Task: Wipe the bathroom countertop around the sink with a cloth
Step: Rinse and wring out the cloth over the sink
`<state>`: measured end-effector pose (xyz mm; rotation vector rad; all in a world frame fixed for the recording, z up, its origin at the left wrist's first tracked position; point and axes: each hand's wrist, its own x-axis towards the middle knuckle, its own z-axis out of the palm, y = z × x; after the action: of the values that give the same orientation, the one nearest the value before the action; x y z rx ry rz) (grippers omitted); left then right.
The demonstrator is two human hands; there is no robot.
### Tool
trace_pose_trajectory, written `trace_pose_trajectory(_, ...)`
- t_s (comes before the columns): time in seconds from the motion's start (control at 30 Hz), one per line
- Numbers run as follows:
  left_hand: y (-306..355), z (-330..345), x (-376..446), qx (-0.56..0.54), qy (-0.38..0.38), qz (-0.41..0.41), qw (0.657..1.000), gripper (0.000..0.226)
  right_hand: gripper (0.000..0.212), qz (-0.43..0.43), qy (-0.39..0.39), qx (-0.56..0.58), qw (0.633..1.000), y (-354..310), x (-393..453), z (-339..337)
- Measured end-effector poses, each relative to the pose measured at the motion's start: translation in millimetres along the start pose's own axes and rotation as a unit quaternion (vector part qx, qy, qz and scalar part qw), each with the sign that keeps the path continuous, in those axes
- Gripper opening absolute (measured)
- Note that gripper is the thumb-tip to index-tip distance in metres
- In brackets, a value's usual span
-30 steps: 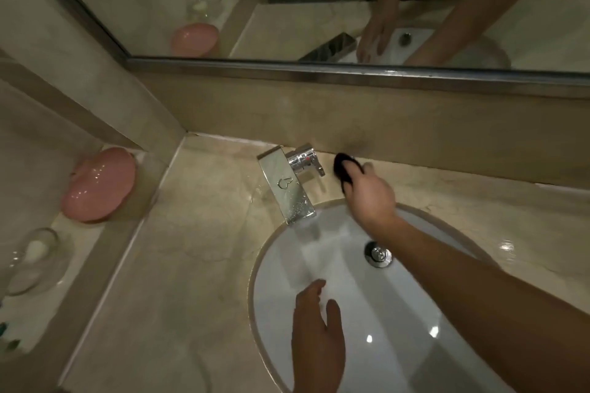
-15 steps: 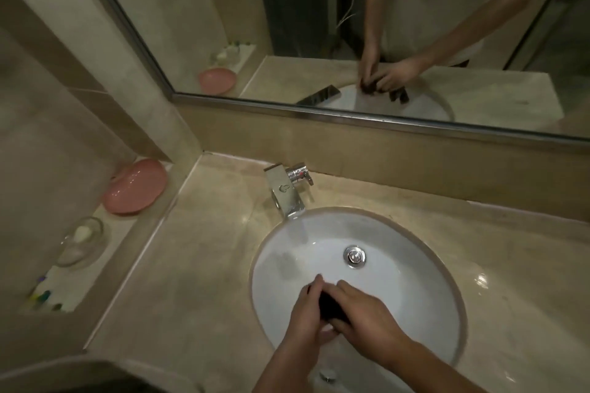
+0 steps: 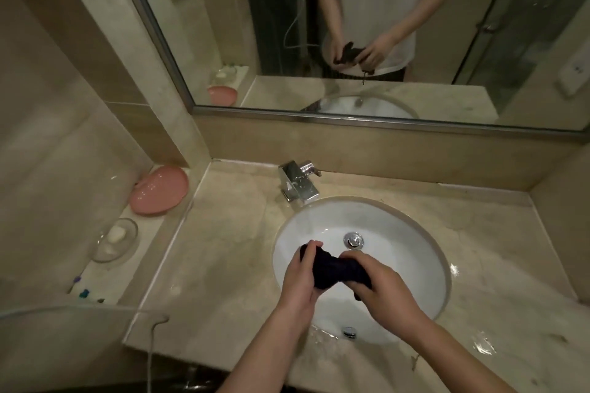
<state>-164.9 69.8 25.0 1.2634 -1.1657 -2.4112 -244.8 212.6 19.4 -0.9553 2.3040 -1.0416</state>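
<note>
A dark cloth (image 3: 335, 269) is bunched between both my hands above the white oval sink (image 3: 415, 249). My left hand (image 3: 300, 281) grips its left end with fingers curled over the top. Its right end is gripped by my right hand (image 3: 383, 290). The beige marble countertop (image 3: 223, 258) surrounds the sink and shows wet patches at the front right. A chrome faucet (image 3: 298, 182) stands behind the basin, and the drain plug (image 3: 353, 239) shows just beyond the cloth.
A pink dish (image 3: 159, 190) and a glass soap dish with soap (image 3: 115, 238) sit on the lower left ledge. The mirror (image 3: 383, 25) above the backsplash reflects a person holding the cloth. A thin cable (image 3: 153, 338) hangs at the counter's front left.
My right hand brought the cloth from beside the faucet back over the basin, my left hand joined it, and both now hold the cloth stretched between them. The camera pulled back and up.
</note>
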Motion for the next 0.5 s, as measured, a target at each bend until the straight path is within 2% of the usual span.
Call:
trace_pose_trajectory(0.13,5,-33,1,0.092,-0.023,0.004,0.996,0.022,0.038,-0.02,0.022,-0.036,0.999,-19,7,-4)
trace_pose_trajectory(0.2,10,-43,2,0.132,-0.048,0.005,0.99,0.024,0.036,-0.036,0.004,-0.09,0.995,-34,9,-6)
trace_pose_trajectory(0.27,16,-39,-3,0.156,-0.079,-0.014,0.984,0.028,0.041,-0.035,-0.026,-0.087,0.995,-45,11,-8)
trace_pose_trajectory(0.37,15,-27,-7,0.126,-0.097,-0.071,0.985,0.04,0.046,0.005,-0.016,0.103,0.995,-66,10,-2)
trace_pose_trajectory(0.43,15,-19,-8,0.058,-0.128,-0.115,0.983,0.05,0.045,0.038,0.034,0.221,0.974,-78,6,4)
trace_pose_trajectory(0.5,21,-11,-10,0.0,-0.17,-0.165,0.971,0.058,0.043,0.073,0.076,0.291,0.951,-86,1,13)
